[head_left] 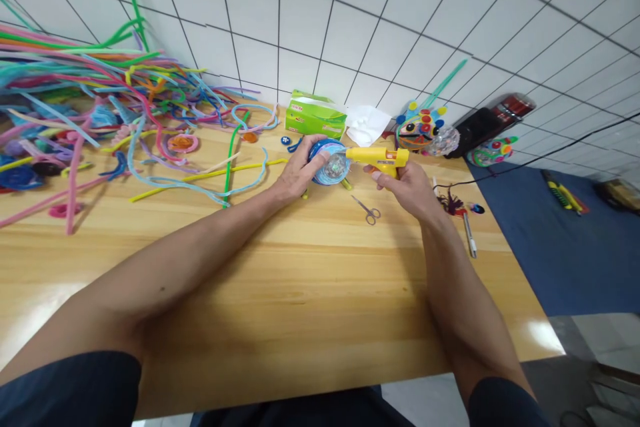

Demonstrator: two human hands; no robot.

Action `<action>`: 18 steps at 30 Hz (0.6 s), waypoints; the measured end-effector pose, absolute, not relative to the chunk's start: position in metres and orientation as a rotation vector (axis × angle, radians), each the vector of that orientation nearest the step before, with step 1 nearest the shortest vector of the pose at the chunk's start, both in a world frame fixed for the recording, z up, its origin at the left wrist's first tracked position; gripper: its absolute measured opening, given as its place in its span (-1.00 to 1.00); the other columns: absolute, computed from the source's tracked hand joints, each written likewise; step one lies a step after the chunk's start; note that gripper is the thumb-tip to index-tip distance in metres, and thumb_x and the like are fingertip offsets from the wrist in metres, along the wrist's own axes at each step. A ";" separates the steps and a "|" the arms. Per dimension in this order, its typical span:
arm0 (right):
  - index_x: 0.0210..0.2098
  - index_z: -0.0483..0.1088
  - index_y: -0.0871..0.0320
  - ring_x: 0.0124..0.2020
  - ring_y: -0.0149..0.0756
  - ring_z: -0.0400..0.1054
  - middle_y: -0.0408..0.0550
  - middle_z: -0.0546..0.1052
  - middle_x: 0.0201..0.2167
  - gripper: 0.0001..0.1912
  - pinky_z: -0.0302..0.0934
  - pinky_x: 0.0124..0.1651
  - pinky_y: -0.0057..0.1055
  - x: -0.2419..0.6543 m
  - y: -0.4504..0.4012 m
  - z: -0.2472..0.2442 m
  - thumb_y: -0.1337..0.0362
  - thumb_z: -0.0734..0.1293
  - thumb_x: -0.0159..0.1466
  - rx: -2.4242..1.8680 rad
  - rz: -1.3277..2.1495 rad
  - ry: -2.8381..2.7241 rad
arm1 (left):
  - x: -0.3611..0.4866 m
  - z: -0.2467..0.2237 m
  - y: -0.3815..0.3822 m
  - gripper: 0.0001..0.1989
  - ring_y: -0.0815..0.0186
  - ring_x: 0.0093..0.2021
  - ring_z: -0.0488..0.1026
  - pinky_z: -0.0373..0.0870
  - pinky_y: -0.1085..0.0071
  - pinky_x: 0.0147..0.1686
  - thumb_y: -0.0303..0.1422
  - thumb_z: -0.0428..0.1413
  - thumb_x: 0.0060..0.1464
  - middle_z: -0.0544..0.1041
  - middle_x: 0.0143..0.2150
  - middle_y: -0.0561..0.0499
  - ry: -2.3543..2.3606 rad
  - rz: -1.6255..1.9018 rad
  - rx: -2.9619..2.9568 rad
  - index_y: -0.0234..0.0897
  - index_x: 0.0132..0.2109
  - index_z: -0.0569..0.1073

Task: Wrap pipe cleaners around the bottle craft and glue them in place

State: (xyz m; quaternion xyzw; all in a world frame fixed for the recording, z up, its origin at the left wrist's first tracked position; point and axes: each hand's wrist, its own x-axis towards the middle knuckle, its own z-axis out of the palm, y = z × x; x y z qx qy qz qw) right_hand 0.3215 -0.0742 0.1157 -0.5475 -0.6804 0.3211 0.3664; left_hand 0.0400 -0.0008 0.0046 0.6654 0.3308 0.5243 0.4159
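Observation:
My left hand (pixel 305 170) is closed on the left side of a round blue craft piece (pixel 329 178), coiled from pipe cleaners around a clear, shiny centre. Gripped in my right hand (pixel 407 187) is a yellow glue gun (pixel 377 159), its nozzle pointing left at the piece's upper right edge. Whether the nozzle touches it I cannot tell. Short yellow-green bits stick out beneath the piece. Small scissors (pixel 370 213) lie on the wooden table (pixel 300 293) just below the glue gun.
A heap of coloured pipe cleaners (pixel 115 100) spreads over the left. Behind my hands stand a green tissue box (pixel 315 115) and a decorated craft figure (pixel 420 127). A dark red bottle (pixel 513 110) lies at the back right. A black cord (pixel 540 150) crosses near a pen (pixel 470 235).

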 end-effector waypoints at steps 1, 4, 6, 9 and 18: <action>-0.11 0.75 0.06 -0.24 -0.16 0.57 -0.01 0.82 -0.15 -0.61 0.58 -0.14 -0.20 0.321 -0.074 0.114 -0.09 0.66 0.28 -1.404 0.818 -1.754 | 0.040 0.005 -0.001 -0.43 -0.07 0.49 0.59 0.49 0.00 0.62 0.15 0.21 0.56 0.66 0.45 -0.14 0.830 1.319 1.669 -0.08 0.44 0.51; -0.08 0.76 0.08 -0.23 -0.17 0.57 0.00 0.82 -0.12 -0.64 0.54 -0.16 -0.22 0.320 -0.074 0.111 -0.04 0.63 0.30 -1.388 0.833 -1.764 | 0.040 0.006 -0.001 -0.42 -0.05 0.48 0.59 0.51 0.02 0.61 0.13 0.20 0.56 0.66 0.45 -0.16 0.839 1.316 1.674 -0.11 0.45 0.50; -0.10 0.77 0.08 -0.25 -0.17 0.56 0.00 0.82 -0.13 -0.66 0.52 -0.19 -0.23 0.320 -0.073 0.110 -0.03 0.62 0.30 -1.377 0.854 -1.778 | 0.040 0.007 -0.002 -0.41 -0.05 0.49 0.60 0.50 0.02 0.62 0.12 0.20 0.56 0.66 0.45 -0.18 0.852 1.299 1.685 -0.15 0.45 0.49; -0.17 0.76 0.06 -0.28 -0.18 0.53 -0.01 0.80 -0.21 -0.67 0.50 -0.24 -0.25 0.322 -0.072 0.110 -0.06 0.65 0.30 -1.379 0.851 -1.786 | 0.040 0.009 -0.003 -0.44 -0.05 0.52 0.57 0.47 0.03 0.65 0.11 0.19 0.58 0.65 0.49 -0.16 0.848 1.292 1.701 -0.13 0.45 0.48; -0.20 0.75 0.04 -0.24 -0.14 0.55 0.03 0.80 -0.18 -0.55 0.55 -0.28 -0.24 0.319 -0.073 0.115 -0.20 0.70 0.28 -1.352 0.862 -1.801 | 0.040 0.009 -0.002 -0.47 -0.10 0.55 0.57 0.46 -0.05 0.68 0.08 0.20 0.59 0.64 0.49 -0.18 0.834 1.290 1.707 -0.13 0.45 0.48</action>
